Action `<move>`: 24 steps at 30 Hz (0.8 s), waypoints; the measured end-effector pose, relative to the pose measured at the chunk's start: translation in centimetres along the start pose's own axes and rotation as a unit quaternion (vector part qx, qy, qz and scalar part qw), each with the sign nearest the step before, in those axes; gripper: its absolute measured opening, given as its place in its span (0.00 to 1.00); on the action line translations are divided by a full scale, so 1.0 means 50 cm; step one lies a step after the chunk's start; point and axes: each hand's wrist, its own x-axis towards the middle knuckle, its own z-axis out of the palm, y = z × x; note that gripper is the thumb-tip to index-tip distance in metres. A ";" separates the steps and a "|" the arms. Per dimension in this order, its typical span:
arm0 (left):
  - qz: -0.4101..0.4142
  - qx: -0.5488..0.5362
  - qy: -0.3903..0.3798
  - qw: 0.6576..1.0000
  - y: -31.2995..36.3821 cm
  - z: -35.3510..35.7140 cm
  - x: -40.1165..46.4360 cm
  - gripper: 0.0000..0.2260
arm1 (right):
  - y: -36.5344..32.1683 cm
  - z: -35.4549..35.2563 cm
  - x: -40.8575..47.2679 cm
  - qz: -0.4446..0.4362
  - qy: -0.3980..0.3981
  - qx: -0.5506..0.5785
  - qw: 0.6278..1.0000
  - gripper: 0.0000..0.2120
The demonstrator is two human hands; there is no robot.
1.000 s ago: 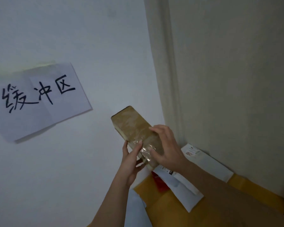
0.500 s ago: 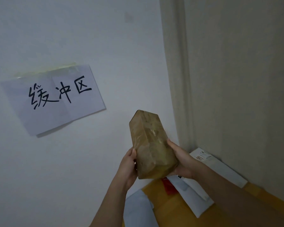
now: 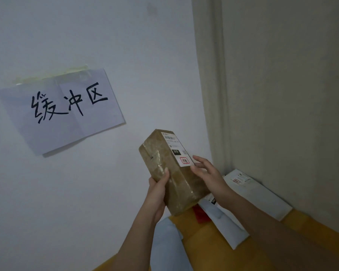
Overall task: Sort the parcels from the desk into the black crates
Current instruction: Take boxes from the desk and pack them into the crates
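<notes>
A brown taped cardboard parcel (image 3: 164, 165) is held up in front of the wall, its white shipping label facing up and right. My left hand (image 3: 158, 190) grips its lower left side, thumb on the front face. My right hand (image 3: 206, 171) touches the right side just below the label with fingers spread and relaxed. Below the hands, several white mailer parcels (image 3: 256, 192) lie on yellow padded envelopes (image 3: 202, 235). No black crate is in view.
A white paper sign (image 3: 67, 110) with handwritten black characters is taped to the wall on the left. A beige wall or door frame (image 3: 282, 94) closes the corner on the right. A pale blue parcel (image 3: 164, 237) lies at the bottom centre.
The parcel has been turned in my hands so its label face now shows. My right hand has shifted from gripping under it to touching its right side.
</notes>
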 end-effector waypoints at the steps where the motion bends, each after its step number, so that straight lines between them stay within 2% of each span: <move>1: -0.003 -0.021 0.002 1.000 -0.001 -0.007 0.003 0.32 | -0.005 -0.004 0.001 0.009 0.008 0.014 1.000 0.19; 4: -0.022 -0.066 -0.003 0.998 -0.004 -0.020 -0.002 0.22 | -0.016 -0.010 -0.004 0.057 -0.044 0.088 0.994 0.17; 7: -0.035 -0.074 -0.001 0.997 -0.018 -0.027 -0.010 0.21 | -0.014 0.006 -0.018 0.135 -0.138 0.149 0.970 0.17; 9: -0.031 -0.047 0.013 0.998 -0.020 -0.034 -0.017 0.20 | -0.003 0.017 -0.024 0.165 -0.172 0.171 0.956 0.19; 11: -0.023 -0.001 0.030 0.999 -0.017 -0.048 -0.027 0.19 | 0.021 0.030 -0.026 0.166 -0.179 0.152 0.958 0.23; 15: -0.021 0.050 0.027 0.998 -0.032 -0.087 -0.049 0.26 | 0.069 0.071 -0.032 0.123 -0.161 0.091 0.975 0.29; 20: -0.059 0.049 0.006 0.997 -0.085 -0.143 -0.093 0.30 | 0.121 0.130 -0.047 0.094 -0.149 0.070 0.982 0.21; 24: -0.090 0.050 0.060 0.993 -0.123 -0.181 -0.134 0.33 | 0.160 0.157 -0.055 0.130 -0.198 0.056 0.970 0.22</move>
